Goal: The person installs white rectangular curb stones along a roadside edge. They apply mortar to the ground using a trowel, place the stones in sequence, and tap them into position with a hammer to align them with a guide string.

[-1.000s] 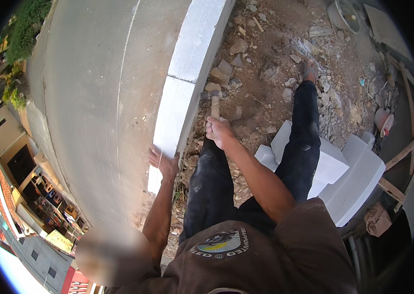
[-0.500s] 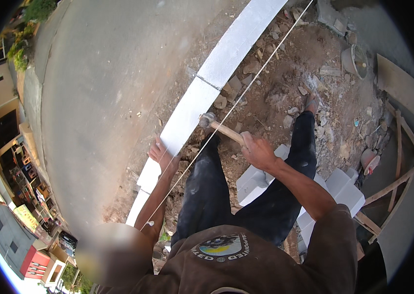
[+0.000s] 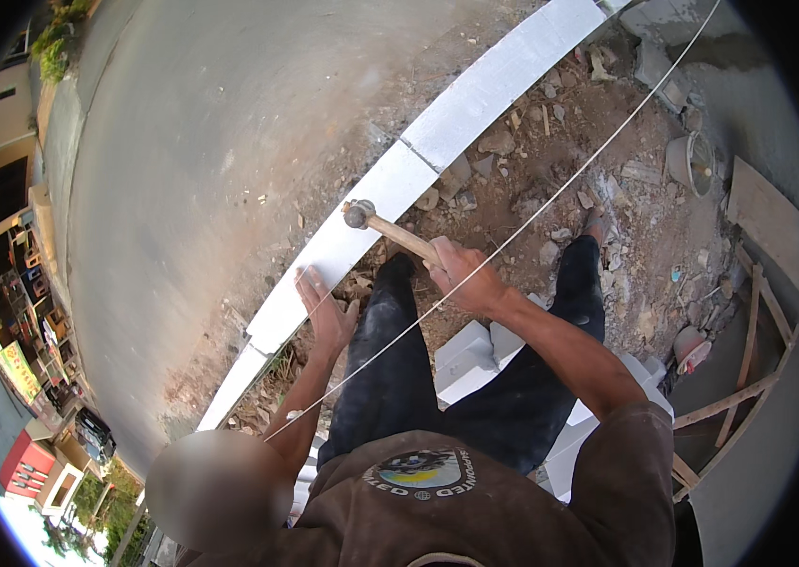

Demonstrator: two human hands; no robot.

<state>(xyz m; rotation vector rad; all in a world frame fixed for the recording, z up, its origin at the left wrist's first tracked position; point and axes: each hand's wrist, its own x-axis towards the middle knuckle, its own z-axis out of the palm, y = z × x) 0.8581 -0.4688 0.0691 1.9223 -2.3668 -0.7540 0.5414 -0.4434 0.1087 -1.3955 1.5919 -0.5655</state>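
A row of white blocks (image 3: pixel 361 219) runs diagonally from the lower left to the upper right, with dark joints between the blocks. My right hand (image 3: pixel 465 274) grips the wooden handle of a hammer (image 3: pixel 404 237). The metal head is over the top face of a block; whether it touches cannot be told. My left hand (image 3: pixel 327 317) is open, its fingers stretched against the near edge of the same block, thumb apart. A taut white string (image 3: pixel 550 200) crosses the view near my right hand, roughly alongside the row.
Rubble and broken stones (image 3: pixel 498 142) cover the soil right of the row. Several loose white blocks (image 3: pixel 465 359) lie around my legs. A bucket (image 3: pixel 689 163), a board (image 3: pixel 771 222) and a wooden frame (image 3: pixel 749 354) stand at the right. Grey pavement (image 3: pixel 182 189) stretches along the left.
The hammer head has moved left from beside the row to over the block. My left hand has slid from across the block's top toward its near edge. The view has shifted slightly.
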